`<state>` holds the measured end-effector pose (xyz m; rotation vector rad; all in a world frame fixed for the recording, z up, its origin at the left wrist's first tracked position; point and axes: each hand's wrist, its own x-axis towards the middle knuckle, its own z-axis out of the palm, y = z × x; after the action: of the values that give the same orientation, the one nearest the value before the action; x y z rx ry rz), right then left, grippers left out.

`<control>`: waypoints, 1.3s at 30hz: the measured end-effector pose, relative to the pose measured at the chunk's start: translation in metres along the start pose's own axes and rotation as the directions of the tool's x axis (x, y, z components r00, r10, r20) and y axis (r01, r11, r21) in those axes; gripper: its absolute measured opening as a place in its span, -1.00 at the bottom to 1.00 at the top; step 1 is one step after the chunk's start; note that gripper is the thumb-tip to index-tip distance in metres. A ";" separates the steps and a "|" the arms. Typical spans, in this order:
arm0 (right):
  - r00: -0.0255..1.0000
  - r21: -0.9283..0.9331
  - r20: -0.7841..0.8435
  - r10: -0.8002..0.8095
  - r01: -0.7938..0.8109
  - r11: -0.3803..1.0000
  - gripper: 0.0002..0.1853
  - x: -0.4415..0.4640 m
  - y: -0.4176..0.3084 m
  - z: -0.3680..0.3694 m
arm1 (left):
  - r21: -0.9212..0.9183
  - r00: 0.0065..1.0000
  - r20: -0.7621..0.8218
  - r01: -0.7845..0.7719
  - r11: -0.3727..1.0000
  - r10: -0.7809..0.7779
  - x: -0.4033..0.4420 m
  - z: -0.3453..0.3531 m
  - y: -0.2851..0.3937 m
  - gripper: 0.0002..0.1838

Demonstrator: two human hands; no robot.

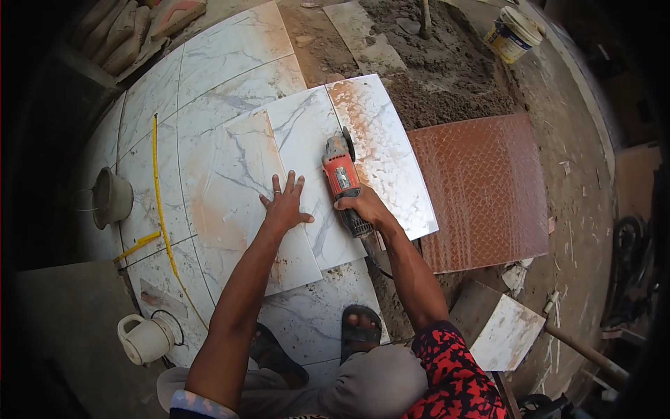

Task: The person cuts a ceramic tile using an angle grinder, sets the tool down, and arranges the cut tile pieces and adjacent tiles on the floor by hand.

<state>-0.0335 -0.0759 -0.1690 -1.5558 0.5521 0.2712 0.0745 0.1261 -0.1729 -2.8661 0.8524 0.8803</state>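
Note:
My right hand [366,207] is wrapped around the body of a red and black angle grinder [340,174]. Its dark disc [348,144] stands at a line across a white marbled tile [387,150], whose right part is smeared with orange-brown dust and looks wet. My left hand [283,208] lies flat with fingers spread on the tile, left of the grinder, a ring on one finger. Under that hand, another marbled tile piece [244,164] with a dusty edge reaches to the left. The grinder's cord [373,258] trails down toward my feet.
Laid marbled floor tiles [216,77] spread to the left, with a yellow tape measure [158,181], a bucket [113,197] and a cream jug [146,340]. A brown textured tile [481,195], wet mortar [447,77] and a paint bucket [513,35] are on the right. My sandalled foot [361,328] is close below.

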 end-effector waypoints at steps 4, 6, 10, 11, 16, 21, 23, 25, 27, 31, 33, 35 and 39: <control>1.000 -0.027 0.008 0.022 -0.022 0.999 -0.42 -0.008 -0.003 0.000 | 0.001 1.000 0.002 0.006 1.000 -0.006 0.000 0.000 0.000 0.32; 1.000 -0.030 0.010 0.022 -0.021 0.999 -0.41 -0.012 -0.001 0.000 | -0.003 1.000 0.003 0.005 1.000 -0.005 -0.001 -0.001 0.000 0.31; 1.000 -0.030 0.010 0.013 -0.013 0.999 -0.38 -0.011 0.004 0.000 | -0.008 1.000 -0.001 0.005 1.000 -0.005 0.000 -0.001 0.000 0.31; 1.000 -0.029 0.018 0.013 -0.012 0.999 -0.37 -0.010 0.006 0.000 | -0.008 1.000 0.003 0.006 1.000 -0.006 -0.001 -0.001 0.000 0.30; 1.000 -0.021 0.012 0.019 -0.019 1.000 -0.39 -0.012 -0.001 0.001 | -0.016 1.000 -0.002 0.002 1.000 -0.002 -0.001 -0.002 0.000 0.31; 0.999 -0.050 0.021 0.028 -0.027 0.998 -0.45 -0.019 0.003 0.003 | -0.020 1.000 -0.002 0.008 1.000 -0.008 -0.001 -0.001 -0.001 0.31; 0.999 -0.038 0.031 0.015 -0.014 0.999 -0.48 -0.023 0.003 0.002 | 0.000 1.000 0.007 0.007 1.000 -0.007 0.000 -0.001 0.000 0.31; 1.000 -0.049 0.023 0.021 -0.020 0.999 -0.48 -0.025 0.005 0.002 | -0.015 1.000 0.005 0.009 1.000 -0.009 -0.002 -0.001 0.001 0.30; 1.000 -0.059 0.017 0.024 -0.023 0.998 -0.47 -0.023 0.005 0.004 | -0.027 1.000 0.000 0.013 1.000 -0.013 -0.003 -0.003 0.001 0.29; 0.998 -0.014 0.023 0.053 -0.052 0.999 -0.48 -0.021 0.003 0.003 | -0.031 1.000 -0.008 0.011 0.999 -0.011 -0.003 -0.003 0.001 0.29; 0.997 -0.009 0.026 0.067 -0.067 0.998 -0.49 -0.024 0.002 0.003 | -0.031 1.000 -0.011 0.009 0.999 -0.010 -0.004 -0.002 0.001 0.29; 0.999 -0.037 0.032 0.040 -0.039 0.999 -0.51 -0.029 -0.001 0.003 | -0.024 1.000 -0.006 0.012 1.000 -0.012 -0.003 -0.002 0.001 0.29; 0.998 -0.076 0.039 0.044 -0.041 0.996 -0.47 -0.038 -0.006 0.002 | -0.028 1.000 -0.004 0.010 1.000 -0.010 -0.003 -0.001 0.000 0.29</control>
<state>-0.0626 -0.0674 -0.1456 -1.6093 0.5484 0.3587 0.0732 0.1271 -0.1702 -2.8942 0.8324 0.8919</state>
